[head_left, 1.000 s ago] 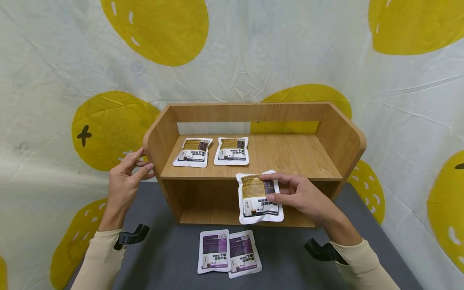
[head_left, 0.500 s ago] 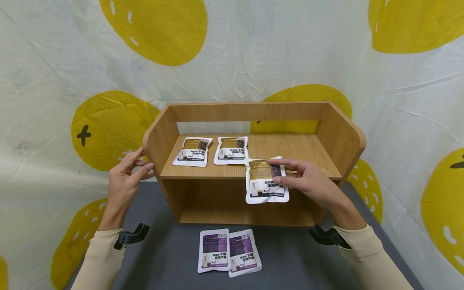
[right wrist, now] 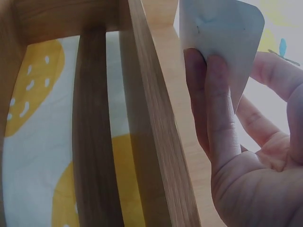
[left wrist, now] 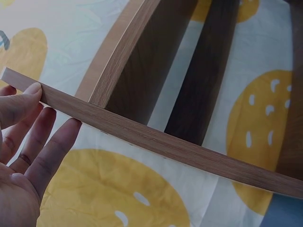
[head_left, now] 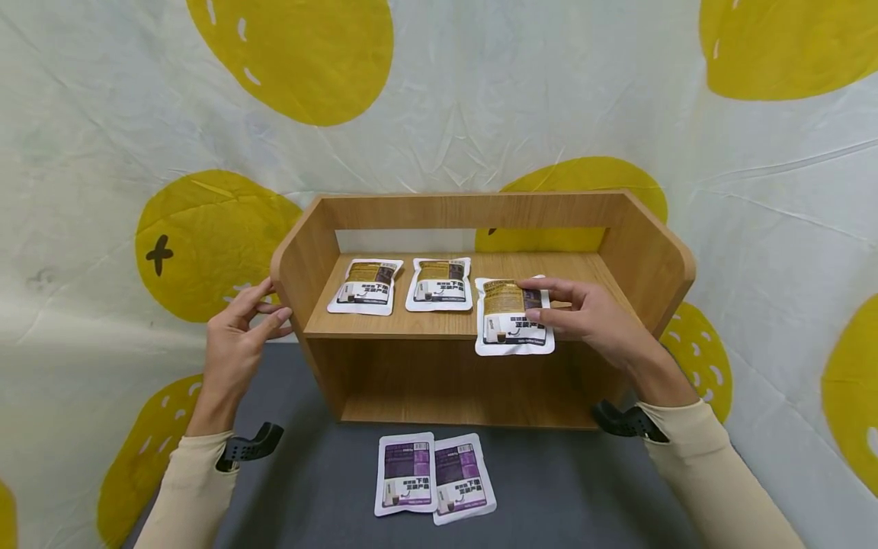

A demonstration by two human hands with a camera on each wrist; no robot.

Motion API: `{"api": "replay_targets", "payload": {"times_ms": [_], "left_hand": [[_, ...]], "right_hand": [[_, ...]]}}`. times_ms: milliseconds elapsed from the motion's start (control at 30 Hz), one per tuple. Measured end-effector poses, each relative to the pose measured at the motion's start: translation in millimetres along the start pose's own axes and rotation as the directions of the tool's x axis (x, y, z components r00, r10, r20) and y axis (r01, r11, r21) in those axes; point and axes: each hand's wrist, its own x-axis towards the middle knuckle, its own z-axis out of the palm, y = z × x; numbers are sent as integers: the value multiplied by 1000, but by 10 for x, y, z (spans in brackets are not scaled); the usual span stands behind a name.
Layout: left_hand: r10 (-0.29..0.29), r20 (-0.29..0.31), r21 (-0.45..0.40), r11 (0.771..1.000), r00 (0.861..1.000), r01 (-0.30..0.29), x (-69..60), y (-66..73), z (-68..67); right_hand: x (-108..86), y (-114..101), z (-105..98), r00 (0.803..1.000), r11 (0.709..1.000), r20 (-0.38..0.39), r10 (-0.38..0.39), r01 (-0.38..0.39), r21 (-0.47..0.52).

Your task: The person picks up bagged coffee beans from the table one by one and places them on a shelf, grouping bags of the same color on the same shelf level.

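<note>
In the head view a two-tier wooden shelf [head_left: 473,210] stands in the middle. On its left side panel [left wrist: 142,128] my left hand [head_left: 236,343] holds the edge, thumb on the front edge and fingers against the outer face. My right hand [head_left: 597,328] pinches a white pouch with a gold-and-brown label [head_left: 513,316] by its right side, at the upper board's front edge. The pouch's plain white back [right wrist: 222,28] shows in the right wrist view. Two like pouches lie left of it on the upper board: a left pouch [head_left: 365,287] and a middle pouch [head_left: 440,285].
Two purple-labelled pouches lie on the dark grey table [head_left: 309,488] before the shelf: a left one [head_left: 406,474] and a right one [head_left: 463,479], overlapping slightly. The shelf's right side panel [head_left: 652,259] rises beside my right hand. Behind hangs a white cloth [head_left: 439,114] with yellow shapes.
My right hand has lifted the gold-labelled pouch up and to the right, from before the lower compartment to the upper board's front edge. The left hand keeps its place.
</note>
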Motion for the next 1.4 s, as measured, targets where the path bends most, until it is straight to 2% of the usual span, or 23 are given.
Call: {"api": "replay_targets", "payload": {"times_ms": [233,500,700,833,1033,1167,1400], "left_hand": [[-9,-2,8,1000,1000,9,-4,-5,5],[-9,0,4,1000,1000,9,-16,-13,9],[2,-10,-17,1000,1000,-2,0,-17,5],[6,-13,-22,1000,1000,-6,11,-13,-1],[-3,-10,-15,1000,1000,2,14,-12,-4],[-4,-4,-11,1000,1000,4,15,-16,-6],[-1,-5,-2,1000,1000,1,4,-33,1]], "right_hand": [[81,25,-105,999,999,-23,41,-41,4],[206,39,-192,999,999,-33,21,-22,-32],[291,31,-243,999,993,-54,7,-13,-120],[342,11,-248,998,991,-60,34,-41,-129],[399,-20,-267,993,973,-93,75,-93,-211],[421,-38,-287,990,968,-92,107,-124,-216],[474,5,-302,990,974,-83,113,-127,-188]]}}
